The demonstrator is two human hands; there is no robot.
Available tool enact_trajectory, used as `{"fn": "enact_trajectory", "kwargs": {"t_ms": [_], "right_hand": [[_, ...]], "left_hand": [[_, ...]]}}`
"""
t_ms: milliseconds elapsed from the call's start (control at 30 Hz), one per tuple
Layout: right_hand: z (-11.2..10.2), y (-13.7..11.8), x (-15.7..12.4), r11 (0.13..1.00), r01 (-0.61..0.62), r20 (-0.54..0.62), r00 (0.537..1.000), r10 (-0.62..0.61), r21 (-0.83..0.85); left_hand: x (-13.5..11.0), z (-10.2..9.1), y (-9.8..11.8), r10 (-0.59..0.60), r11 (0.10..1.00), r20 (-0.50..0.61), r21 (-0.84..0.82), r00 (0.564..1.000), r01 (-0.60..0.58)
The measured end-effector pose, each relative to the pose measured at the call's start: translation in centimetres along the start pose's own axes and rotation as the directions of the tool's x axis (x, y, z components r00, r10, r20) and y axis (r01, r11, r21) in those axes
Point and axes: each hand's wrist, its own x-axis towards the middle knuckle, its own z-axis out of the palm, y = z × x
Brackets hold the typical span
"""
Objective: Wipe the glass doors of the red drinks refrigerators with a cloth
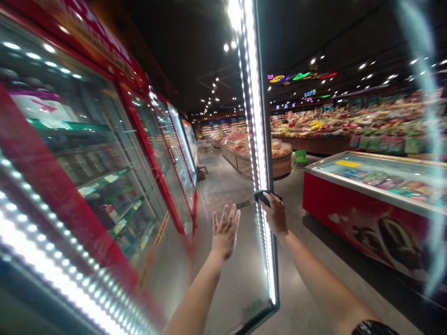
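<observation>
A glass cooler door (pixel 275 279) stands swung open in front of me, a bright LED strip (pixel 259 139) running down its edge. My right hand (pixel 276 215) is closed around a dark bunched cloth (pixel 265 197), pressed against that lit edge at about mid-height. What the cloth covers there is hidden. To its left, my left hand (pixel 225 232) is open, fingers spread, with the palm at the glass pane; nothing is in it. Whether the palm fully touches the glass, I cannot tell.
Red-framed coolers (pixel 139 153) with stocked shelves line the left side. A red chest freezer (pixel 349 209) with a glass top stands on the right. Beyond are round produce stands (pixel 282 160), a green chair (pixel 301 159) and the grey tiled floor (pixel 216 186).
</observation>
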Motion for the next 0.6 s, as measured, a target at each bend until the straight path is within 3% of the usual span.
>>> {"fn": "enact_trajectory", "kwargs": {"t_ms": [200, 267, 367, 533, 600], "right_hand": [[-0.9, 1.1, 9.1, 0.998, 0.056, -0.087, 0.995, -0.055, 0.004], [-1.0, 1.1, 10.0, 0.998, 0.054, -0.098, 0.994, -0.057, -0.027], [-0.7, 0.8, 6.1, 0.993, 0.076, -0.061, 0.995, -0.082, -0.09], [-0.2, 1.1, -5.8, 0.975, 0.221, 0.113, 0.97, -0.217, -0.029], [-0.2, 1.5, -7.7, 0.978, 0.211, 0.15, 0.967, -0.207, -0.006]], "left_hand": [[2.3, -0.5, 0.2, 0.001, 1.0, -0.018, -0.021, 1.0, -0.001], [2.8, -0.4, 0.3, -0.022, 0.999, -0.02, -0.039, 1.0, 0.021], [2.7, 0.0, 0.5, -0.047, 0.998, -0.028, -0.041, 0.999, 0.046], [0.5, 1.1, 0.6, -0.068, 0.998, -0.013, -0.015, 0.998, 0.067], [-0.6, 1.4, 0.6, -0.073, 0.997, -0.002, -0.019, 0.997, 0.073]]}}
